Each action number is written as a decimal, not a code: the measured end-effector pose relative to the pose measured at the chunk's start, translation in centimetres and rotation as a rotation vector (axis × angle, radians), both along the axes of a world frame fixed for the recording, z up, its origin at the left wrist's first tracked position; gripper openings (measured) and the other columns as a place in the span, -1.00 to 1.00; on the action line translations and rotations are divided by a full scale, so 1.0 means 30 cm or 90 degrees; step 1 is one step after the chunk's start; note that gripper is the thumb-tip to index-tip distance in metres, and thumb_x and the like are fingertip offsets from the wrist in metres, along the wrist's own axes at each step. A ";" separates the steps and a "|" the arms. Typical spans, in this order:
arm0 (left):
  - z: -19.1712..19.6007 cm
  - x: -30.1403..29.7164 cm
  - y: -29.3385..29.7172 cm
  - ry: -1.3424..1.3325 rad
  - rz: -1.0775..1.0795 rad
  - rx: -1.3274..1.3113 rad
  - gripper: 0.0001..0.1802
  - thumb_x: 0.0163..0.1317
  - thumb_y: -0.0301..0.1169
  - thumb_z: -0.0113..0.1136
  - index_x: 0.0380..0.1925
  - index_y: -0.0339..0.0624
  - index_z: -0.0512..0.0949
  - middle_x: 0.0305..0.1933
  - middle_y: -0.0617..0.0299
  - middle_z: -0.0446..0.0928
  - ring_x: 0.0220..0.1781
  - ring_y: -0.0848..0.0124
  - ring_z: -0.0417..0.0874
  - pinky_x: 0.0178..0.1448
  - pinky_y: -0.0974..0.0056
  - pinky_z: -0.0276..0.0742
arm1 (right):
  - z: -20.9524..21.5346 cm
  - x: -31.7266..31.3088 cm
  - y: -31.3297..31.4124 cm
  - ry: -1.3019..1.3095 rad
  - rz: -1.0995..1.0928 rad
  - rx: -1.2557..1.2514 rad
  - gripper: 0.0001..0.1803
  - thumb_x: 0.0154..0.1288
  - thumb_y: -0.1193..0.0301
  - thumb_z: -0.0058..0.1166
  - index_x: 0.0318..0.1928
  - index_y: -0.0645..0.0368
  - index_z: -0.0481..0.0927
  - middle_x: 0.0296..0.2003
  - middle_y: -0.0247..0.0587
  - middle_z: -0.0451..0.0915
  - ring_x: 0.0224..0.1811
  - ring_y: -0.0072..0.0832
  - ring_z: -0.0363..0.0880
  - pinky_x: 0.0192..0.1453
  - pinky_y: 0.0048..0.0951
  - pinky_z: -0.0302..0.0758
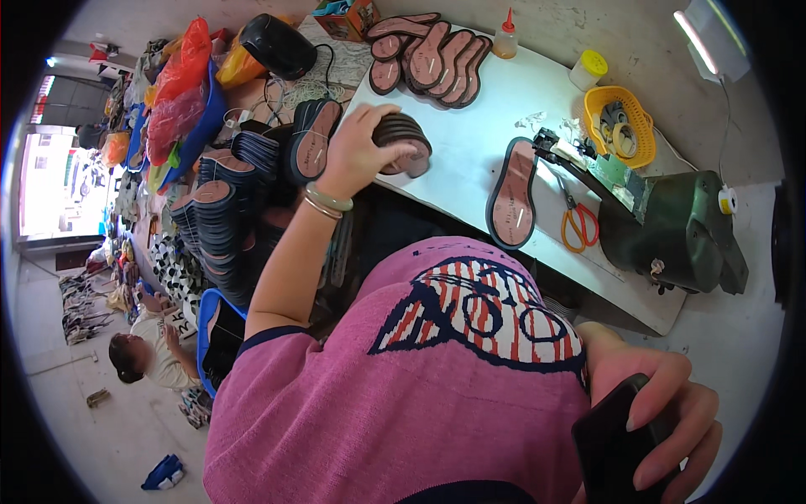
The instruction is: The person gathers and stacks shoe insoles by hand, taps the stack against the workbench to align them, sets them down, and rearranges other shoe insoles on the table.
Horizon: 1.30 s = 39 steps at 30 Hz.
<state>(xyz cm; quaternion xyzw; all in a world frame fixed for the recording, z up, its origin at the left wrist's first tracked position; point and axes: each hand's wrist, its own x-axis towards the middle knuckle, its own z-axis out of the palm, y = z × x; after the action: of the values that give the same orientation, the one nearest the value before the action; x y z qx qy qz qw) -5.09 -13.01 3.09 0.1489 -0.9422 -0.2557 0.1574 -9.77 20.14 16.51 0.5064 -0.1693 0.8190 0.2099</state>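
From my station I register one white table [462, 134]. Directly on its surface: overlapping insoles [430, 60], a red-tipped bottle [505, 42], a yellow-lidded jar [586, 72], a yellow basket [645, 139], one separate insole [512, 202], scissors [574, 206], and a dark green machine [676, 223].

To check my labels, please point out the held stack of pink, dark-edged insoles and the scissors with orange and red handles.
Held stack of pink, dark-edged insoles [403, 131]: head view, on the layered edges.
Scissors with orange and red handles [572, 204]: head view, where the handles meet.
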 end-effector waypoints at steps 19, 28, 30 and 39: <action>-0.105 -0.162 0.069 -0.079 -0.102 -0.162 -0.40 0.00 -0.03 0.53 0.05 -0.02 0.67 -0.09 0.13 0.53 -0.02 0.07 0.63 0.08 0.06 0.58 | 0.010 0.012 0.043 0.004 -0.023 -0.013 -0.44 0.16 0.51 0.47 0.14 -0.18 0.56 0.16 -0.75 0.50 0.08 -0.59 0.50 -0.02 -0.23 0.38; 0.023 -0.206 0.076 0.078 -0.060 -0.074 -0.33 0.01 0.01 0.53 0.11 -0.03 0.64 -0.07 0.09 0.52 -0.04 0.06 0.64 0.06 0.08 0.62 | 0.009 0.033 0.089 0.004 -0.039 -0.012 -0.44 0.15 0.51 0.48 0.13 -0.19 0.57 0.16 -0.75 0.51 0.08 -0.60 0.50 -0.02 -0.24 0.38; 0.059 -0.209 0.055 0.265 -0.008 -0.005 -0.34 0.05 0.04 0.53 0.11 -0.02 0.63 -0.08 0.09 0.52 -0.04 0.07 0.64 0.05 0.10 0.61 | 0.004 0.050 0.132 0.002 -0.033 -0.012 -0.44 0.15 0.51 0.48 0.13 -0.19 0.57 0.16 -0.75 0.51 0.08 -0.60 0.50 -0.02 -0.24 0.38; -0.131 -0.104 0.040 -0.073 -0.017 -0.030 -0.34 0.09 0.02 0.53 0.17 0.02 0.64 -0.10 0.16 0.53 0.00 0.11 0.63 0.13 0.13 0.57 | -0.007 0.017 0.056 -0.013 -0.001 -0.012 -0.44 0.14 0.51 0.49 0.12 -0.19 0.57 0.15 -0.76 0.51 0.08 -0.61 0.50 -0.02 -0.25 0.38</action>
<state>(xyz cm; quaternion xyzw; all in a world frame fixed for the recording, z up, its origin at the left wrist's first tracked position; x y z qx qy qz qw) -8.22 -11.80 -0.84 0.1467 -0.9573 -0.2265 0.1034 -9.27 21.81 16.29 0.4960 -0.1643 0.8254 0.2137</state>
